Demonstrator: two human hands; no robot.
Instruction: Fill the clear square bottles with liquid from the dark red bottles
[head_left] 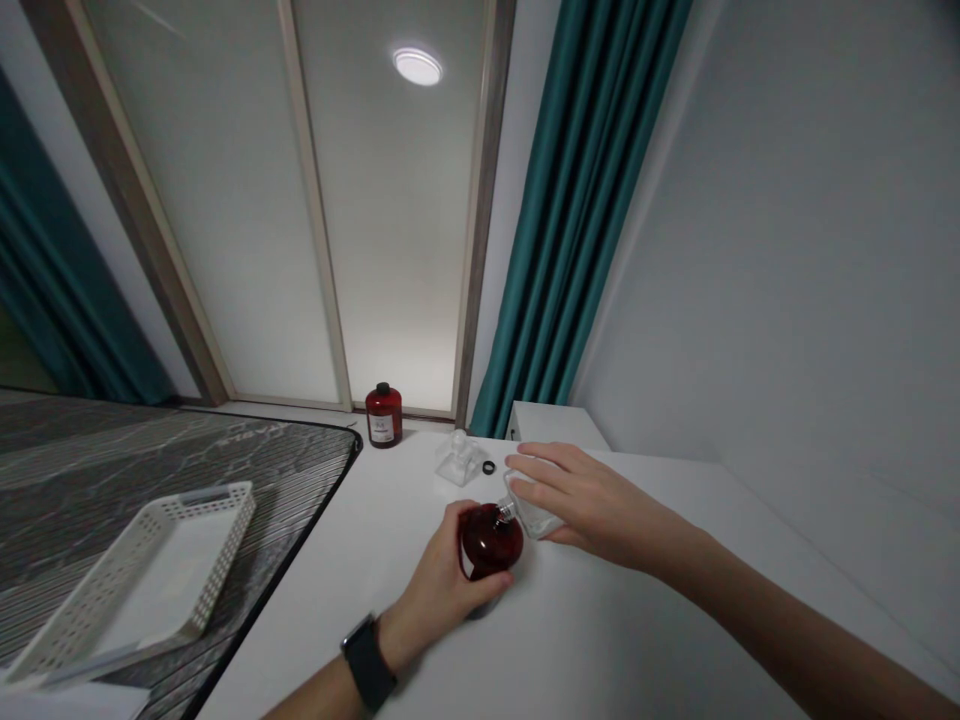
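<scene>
While the left hand is wrapped round a dark red bottle over the middle of the table, the right hand grasps a clear bottle, tilted, its neck at the red one's mouth. Tabletop spreads nearward and rightward. Towards the far edge lie a black ring and a clear piece; a capped bottle stands by the far-left corner.

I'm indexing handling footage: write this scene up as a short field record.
Left hand: grips dark red bottle
Right hand: holds clear glass bottle, tilted
Clear bottle's neck: at red bottle's top; contact unclear
White table: also small black ring, clear object of unclear kind
Farther back: upright capped red bottle, labelled
Left side: white perforated basket
</scene>
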